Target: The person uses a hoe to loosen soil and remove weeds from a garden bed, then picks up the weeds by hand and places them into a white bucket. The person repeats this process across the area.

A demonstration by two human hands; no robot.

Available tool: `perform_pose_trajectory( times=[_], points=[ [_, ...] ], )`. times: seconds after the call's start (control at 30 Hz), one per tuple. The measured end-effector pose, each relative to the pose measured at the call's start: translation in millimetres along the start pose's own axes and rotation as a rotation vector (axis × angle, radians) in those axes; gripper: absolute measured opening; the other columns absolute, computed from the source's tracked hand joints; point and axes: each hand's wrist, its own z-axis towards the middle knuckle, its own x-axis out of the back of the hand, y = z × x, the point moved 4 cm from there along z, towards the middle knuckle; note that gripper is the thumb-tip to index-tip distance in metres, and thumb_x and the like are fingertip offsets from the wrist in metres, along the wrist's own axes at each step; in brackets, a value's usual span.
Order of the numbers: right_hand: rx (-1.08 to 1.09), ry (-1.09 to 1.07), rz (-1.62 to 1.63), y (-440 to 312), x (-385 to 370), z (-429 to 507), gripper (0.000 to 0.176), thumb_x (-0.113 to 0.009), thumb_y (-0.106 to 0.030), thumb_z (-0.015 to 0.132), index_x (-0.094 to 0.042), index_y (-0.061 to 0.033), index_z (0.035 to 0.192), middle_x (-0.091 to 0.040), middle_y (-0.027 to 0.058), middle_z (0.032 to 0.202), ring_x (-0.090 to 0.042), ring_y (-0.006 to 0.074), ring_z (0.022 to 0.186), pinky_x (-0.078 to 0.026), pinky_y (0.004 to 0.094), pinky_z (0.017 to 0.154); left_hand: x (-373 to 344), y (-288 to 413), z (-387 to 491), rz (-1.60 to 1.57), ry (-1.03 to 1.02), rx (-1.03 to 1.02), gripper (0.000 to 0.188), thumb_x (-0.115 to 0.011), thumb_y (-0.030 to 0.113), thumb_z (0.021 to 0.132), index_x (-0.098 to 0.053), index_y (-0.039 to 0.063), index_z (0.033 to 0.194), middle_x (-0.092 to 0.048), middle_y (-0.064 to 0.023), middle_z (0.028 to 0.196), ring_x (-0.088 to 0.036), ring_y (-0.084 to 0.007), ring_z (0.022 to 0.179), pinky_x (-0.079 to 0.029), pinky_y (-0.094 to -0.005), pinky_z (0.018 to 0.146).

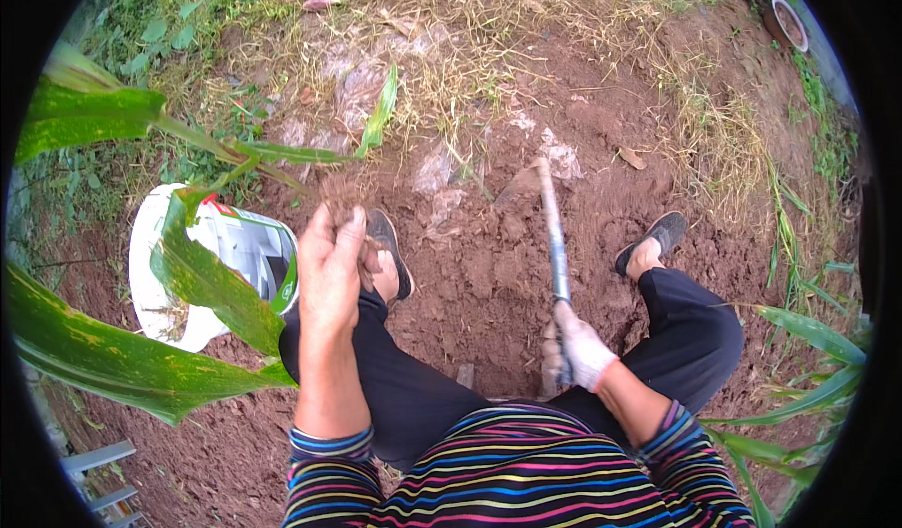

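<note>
My bare left hand (pixel 332 264) is closed around a clump of dry roots and soil (pixel 345 197), held above my left shoe. My right hand (pixel 579 345), in a pale knit glove, grips the handle of a hoe (pixel 553 239). The handle points away from me; its far end is down at the reddish soil, where the blade is hard to make out. Beside my left arm a white plastic bucket (pixel 158 267) lies tilted with some dry plant bits in it. Long green corn leaves (pixel 211 281) hang partly over the bucket.
Dry straw (pixel 451 70) and torn plastic film (pixel 433 168) lie on the ground ahead. My shoes (pixel 655 242) stand apart on loose soil. Corn leaves (pixel 810 334) reach in at the right, and round pots (pixel 788 24) stand at the far right. Metal bars (pixel 99 456) show at the lower left.
</note>
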Motion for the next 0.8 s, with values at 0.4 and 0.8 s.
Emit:
perform_pose_trajectory(
  times=[0.4, 0.8],
  points=[
    [-0.103, 0.020, -0.465, -2, 9, -128, 0.024, -0.066, -0.024, 0.088, -0.049, -0.0071, 0.082, -0.049, 0.0018, 0.056, -0.043, 0.0110, 0.042, -0.033, 0.0250, 0.038, 3, 9, 47, 0.115, -0.190, -0.086, 0.017, -0.057, 0.015, 0.094, -0.060, 0.002, 0.104, -0.050, 0.0049, 0.068, -0.042, -0.0042, 0.053, -0.033, -0.0220, 0.048],
    [0.277, -0.039, 0.051, -85, -53, -24, 0.030, -0.053, -0.016, 0.093, -0.038, -0.0204, 0.068, -0.033, -0.0055, 0.049, -0.031, 0.0095, 0.035, -0.026, 0.0278, 0.033, 24, -21, 68, 0.352, 0.121, -0.351, 0.031, -0.062, 0.024, 0.083, -0.061, -0.002, 0.100, -0.062, -0.0181, 0.094, -0.059, -0.0287, 0.087, -0.048, -0.0405, 0.077]
  ],
)
